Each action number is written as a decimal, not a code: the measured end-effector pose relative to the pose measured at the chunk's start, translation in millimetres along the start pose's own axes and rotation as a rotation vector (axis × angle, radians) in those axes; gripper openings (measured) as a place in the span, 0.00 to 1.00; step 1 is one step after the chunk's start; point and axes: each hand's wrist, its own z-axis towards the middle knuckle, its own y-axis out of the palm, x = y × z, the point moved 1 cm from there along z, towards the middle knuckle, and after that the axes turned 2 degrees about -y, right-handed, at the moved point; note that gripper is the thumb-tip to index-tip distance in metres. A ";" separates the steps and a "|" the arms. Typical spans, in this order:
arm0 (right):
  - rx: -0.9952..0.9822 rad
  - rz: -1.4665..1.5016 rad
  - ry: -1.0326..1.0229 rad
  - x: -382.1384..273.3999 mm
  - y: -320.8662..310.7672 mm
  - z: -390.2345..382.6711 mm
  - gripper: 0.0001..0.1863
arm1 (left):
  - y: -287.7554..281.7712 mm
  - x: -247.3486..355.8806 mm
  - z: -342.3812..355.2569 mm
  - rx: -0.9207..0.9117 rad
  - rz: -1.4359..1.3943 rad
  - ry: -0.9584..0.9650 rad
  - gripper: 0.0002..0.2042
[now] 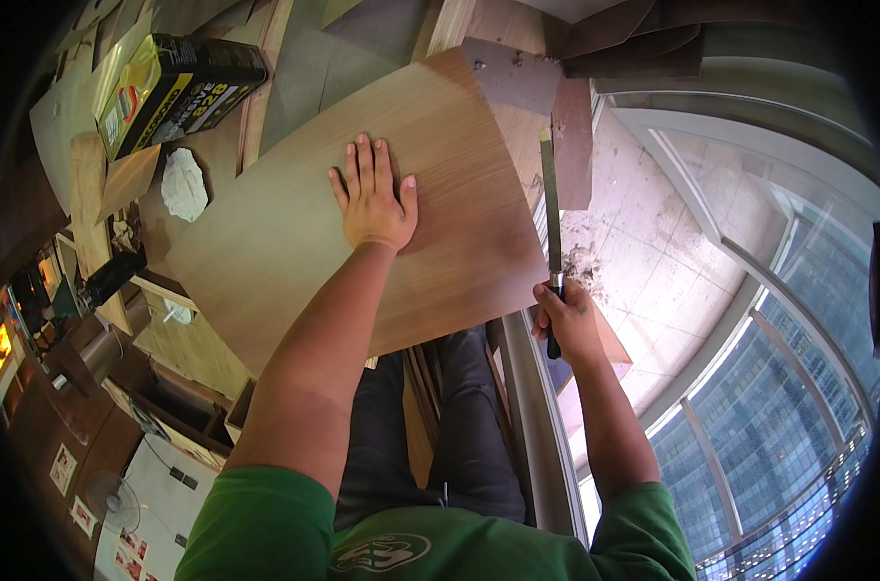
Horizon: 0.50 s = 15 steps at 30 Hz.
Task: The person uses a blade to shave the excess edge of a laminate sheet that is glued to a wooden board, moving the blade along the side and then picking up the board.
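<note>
A large wood-grain panel lies in front of me, its near edge reaching over my thighs. Flat on its middle rests my left hand, fingers spread and pressing on the surface. My right hand is wrapped round the black handle of a long flat file. The file's blade points away from me and stands just beside the panel's right edge; whether it touches that edge I cannot tell.
A black and yellow rectangular can stands at the far left, with a crumpled white lump nearer the panel. More boards lie beyond. To the right are a dusty tiled floor and large windows. A fan is at lower left.
</note>
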 end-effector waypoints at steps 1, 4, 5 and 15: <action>0.005 -0.004 0.007 -0.5 0.6 0.3 0.13 | -0.4 0.5 0.1 -0.001 -0.005 0.000 0.34; 0.013 -0.011 0.030 -4.7 2.6 -1.0 0.14 | -1.5 0.6 0.0 0.001 -0.013 -0.003 0.34; 0.015 -0.008 0.039 -6.1 2.9 -1.9 0.15 | -1.1 0.7 0.0 0.003 -0.013 -0.003 0.33; 0.095 -0.142 -0.097 5.8 -5.8 -6.9 0.19 | 1.1 -1.3 -0.3 0.002 -0.024 0.005 0.33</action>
